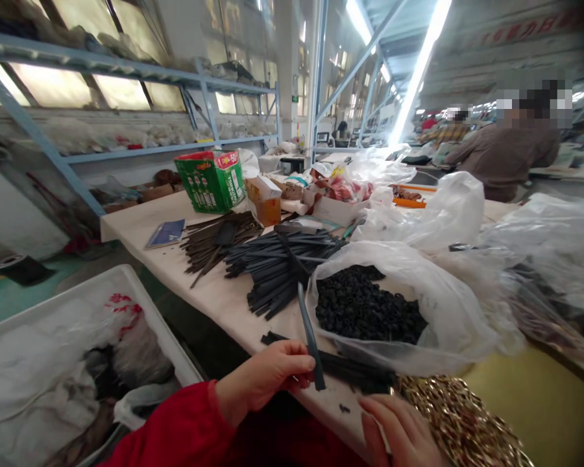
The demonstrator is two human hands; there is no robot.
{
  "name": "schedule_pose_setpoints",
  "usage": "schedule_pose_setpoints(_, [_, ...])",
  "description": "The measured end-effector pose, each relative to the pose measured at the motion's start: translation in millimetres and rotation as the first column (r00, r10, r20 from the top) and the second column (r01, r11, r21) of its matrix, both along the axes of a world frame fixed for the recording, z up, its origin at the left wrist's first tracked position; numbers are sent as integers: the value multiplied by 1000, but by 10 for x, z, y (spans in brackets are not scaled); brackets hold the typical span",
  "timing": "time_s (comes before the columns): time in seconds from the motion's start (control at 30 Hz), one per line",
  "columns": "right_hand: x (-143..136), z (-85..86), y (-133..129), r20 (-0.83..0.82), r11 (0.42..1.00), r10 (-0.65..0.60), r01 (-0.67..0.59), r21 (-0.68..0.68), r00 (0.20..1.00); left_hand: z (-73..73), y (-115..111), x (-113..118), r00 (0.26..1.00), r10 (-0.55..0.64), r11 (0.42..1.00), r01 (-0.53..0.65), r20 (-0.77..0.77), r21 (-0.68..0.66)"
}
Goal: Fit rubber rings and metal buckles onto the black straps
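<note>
My left hand (pixel 277 371), in a red sleeve, pinches a narrow dark strip (pixel 307 324) near its lower end; the strip stands tilted up over the table's front edge. My right hand (pixel 403 425) is low at the right, fingers stretched out beside a heap of gold-coloured metal pieces (pixel 460 415), and I see nothing held in it. Behind my hands, a clear plastic bag (pixel 448 311) lies spread with many small black looped pieces (pixel 365 305) in it. More dark strips (pixel 277 266) lie fanned out beyond the left hand, and some black strips (pixel 355 370) lie between my hands.
Brown strips (pixel 209 243), a blue booklet (pixel 166 234), a green box (pixel 211 181) and a small carton (pixel 263 200) stand farther back. A white bin (pixel 141 292) of bagged material is at the left. A person (pixel 511 146) sits at the far right.
</note>
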State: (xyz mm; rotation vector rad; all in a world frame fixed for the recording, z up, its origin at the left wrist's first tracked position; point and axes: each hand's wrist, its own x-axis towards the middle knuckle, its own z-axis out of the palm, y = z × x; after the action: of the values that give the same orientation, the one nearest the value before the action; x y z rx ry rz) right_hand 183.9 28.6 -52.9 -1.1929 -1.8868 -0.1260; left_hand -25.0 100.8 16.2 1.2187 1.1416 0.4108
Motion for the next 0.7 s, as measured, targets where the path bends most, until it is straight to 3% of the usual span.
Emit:
schedule_pose_setpoints(0.03, [-90,65,-81,-106,983,44,-62,-172,993,14,-131,46,994,40,998,-34,106,-58])
schedule_pose_setpoints(0.1, [-276,164,-220,-354,876,17,-185,-446,935,28,-347,126,966,124,987,-96,228,-132])
schedule_pose_setpoints(0.17, [-413,216,-318,-504,754,-64,-289,-590,861,28,-503,175,957,159,983,-129,243,-135])
schedule_pose_setpoints(0.3, [-475,248,-428,-629,577,-147,-450,-681,763,-6,-658,150,936,178,982,-151,303,-111])
schedule_pose_setpoints(0.37, [-460,263,-473,-666,537,-184,-494,-684,723,-39,-685,77,941,172,985,-161,292,-63])
schedule_pose_setpoints(0.43, [-449,277,-519,-672,522,-216,-498,-693,708,-66,-705,-28,968,174,973,-198,181,120])
schedule_pose_setpoints(0.5, [-438,280,-555,-649,512,-211,-483,-710,731,-69,-726,-140,984,179,879,-150,-21,452])
schedule_pose_setpoints(0.57, [-411,261,-568,-608,494,-159,-471,-731,777,-41,-739,-225,963,136,679,81,-233,730])
schedule_pose_setpoints(0.63, [-365,223,-555,-562,475,-81,-464,-748,823,2,-730,-262,906,27,465,363,-422,807])
schedule_pose_setpoints(0.7, [-306,193,-522,-518,462,-2,-459,-759,855,40,-694,-253,826,-80,336,549,-558,765])
